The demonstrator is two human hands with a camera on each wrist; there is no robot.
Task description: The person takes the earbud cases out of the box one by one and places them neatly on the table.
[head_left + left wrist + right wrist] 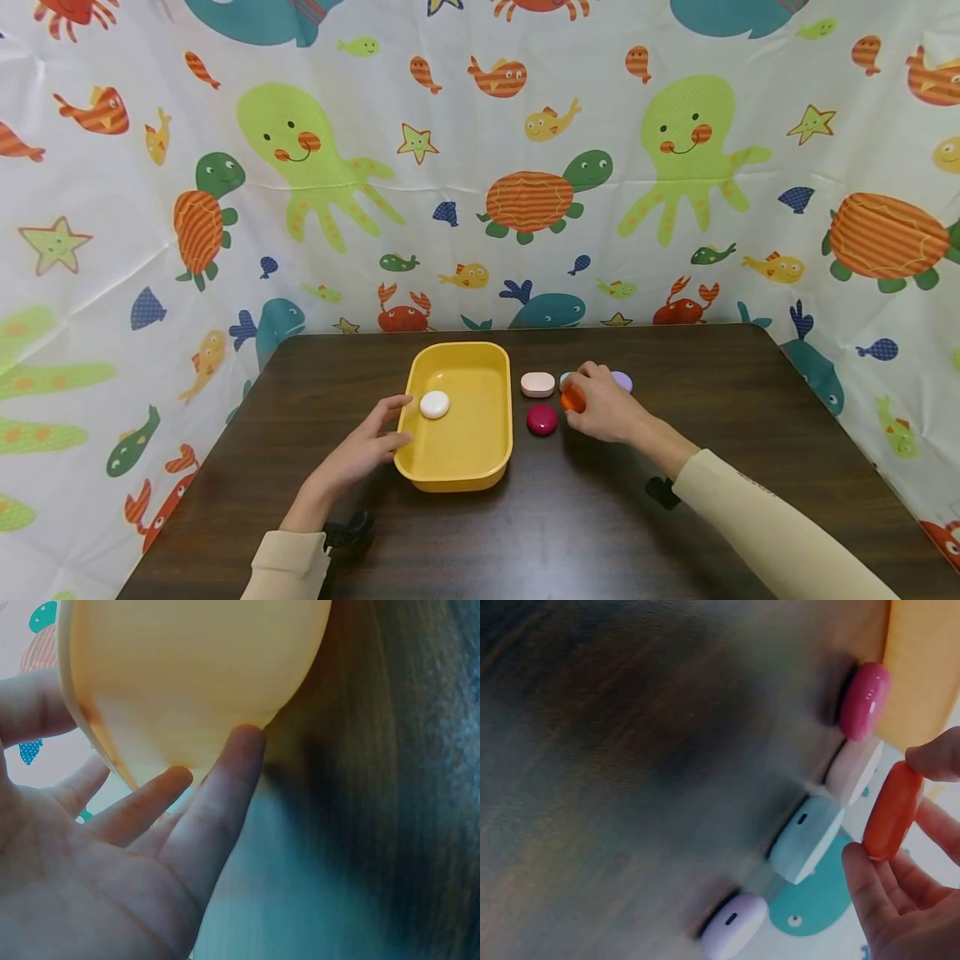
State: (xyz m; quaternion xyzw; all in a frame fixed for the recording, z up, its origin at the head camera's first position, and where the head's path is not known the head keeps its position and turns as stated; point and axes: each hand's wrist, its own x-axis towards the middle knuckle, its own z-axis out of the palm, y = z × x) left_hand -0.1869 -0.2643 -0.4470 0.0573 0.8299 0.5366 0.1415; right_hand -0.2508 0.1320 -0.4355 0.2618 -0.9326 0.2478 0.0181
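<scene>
My left hand [367, 446] holds the left rim of a yellow tray [453, 485]. In the left wrist view its thumb and one finger reach over the rim, while other fingers rest against the outer wall. Inside the tray lies a white rounded case [434, 405]. My right hand [603, 404] pinches an orange earbud case [893, 811] between thumb and fingers, lifted off the table. Close by stand a magenta case [542, 419], a pale pink case [537, 384], a light blue case [807, 838] and a lavender case [735, 926]. The blue and lavender ones show a small dark slot.
The tray and cases sit on a dark wooden table [720, 392]. Behind it hangs a white curtain [457, 192] printed with sea animals, which also covers both sides. A black strap [348, 530] is on each wrist.
</scene>
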